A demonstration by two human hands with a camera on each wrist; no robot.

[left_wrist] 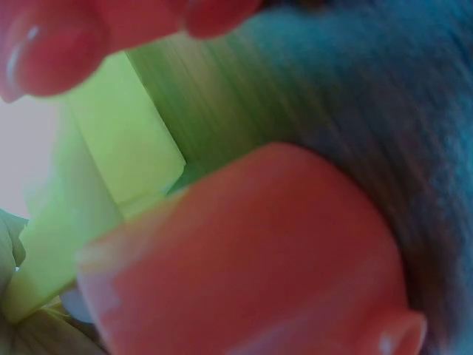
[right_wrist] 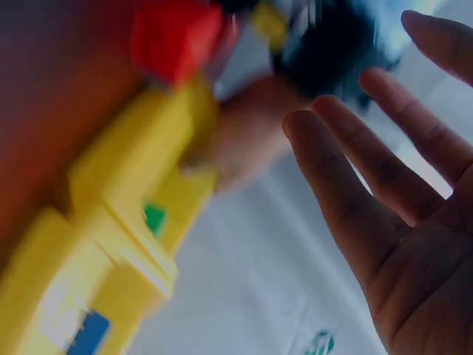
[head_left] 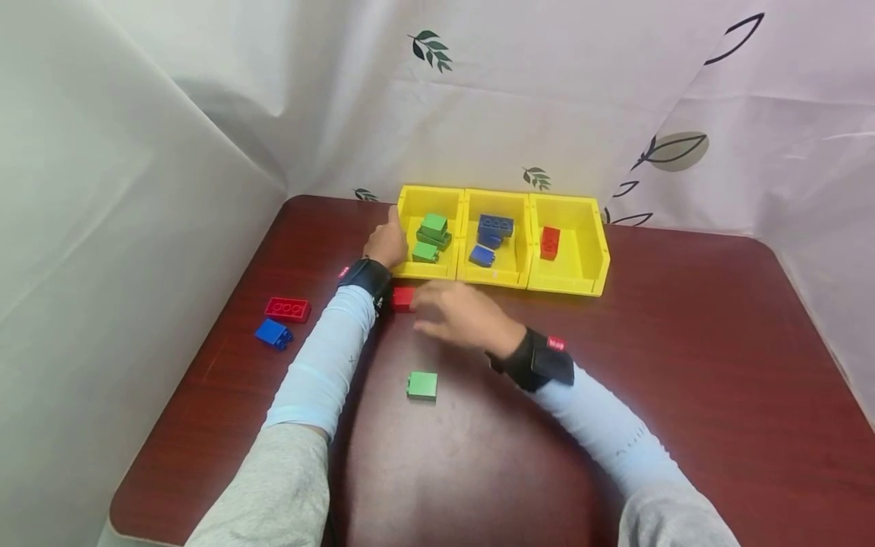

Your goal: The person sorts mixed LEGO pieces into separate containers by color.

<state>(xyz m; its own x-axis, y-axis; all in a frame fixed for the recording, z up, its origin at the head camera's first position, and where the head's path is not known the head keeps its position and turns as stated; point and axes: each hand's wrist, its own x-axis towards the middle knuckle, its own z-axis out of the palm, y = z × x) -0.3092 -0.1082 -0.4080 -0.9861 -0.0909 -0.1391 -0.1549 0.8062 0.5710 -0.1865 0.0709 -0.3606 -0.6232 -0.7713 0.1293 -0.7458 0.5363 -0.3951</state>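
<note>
My left hand (head_left: pixel 386 241) is at the left end of the yellow bins (head_left: pixel 569 286), gripping the near-left side wall with one finger pointing up along it. A red toy brick (head_left: pixel 402 298) lies on the table beside my left wrist, partly hidden; in the left wrist view a red brick (left_wrist: pixel 251 259) fills the foreground. Slightly blurred, my right hand (head_left: pixel 468 315) hovers just right of that brick. Its fingers are spread and fairly straight in the right wrist view, with nothing in the palm (right_wrist: pixel 436 274). A green brick (head_left: pixel 422 386) lies nearer me.
Green bricks (head_left: pixel 434 224) sit in the left bin, blue bricks (head_left: pixel 495 226) in the middle, and one red brick (head_left: pixel 550 243) in the right. Left of my left forearm, another red brick (head_left: pixel 287 308) and a blue brick (head_left: pixel 273 333) lie on the table (head_left: pixel 683 365). A white curtain hangs behind.
</note>
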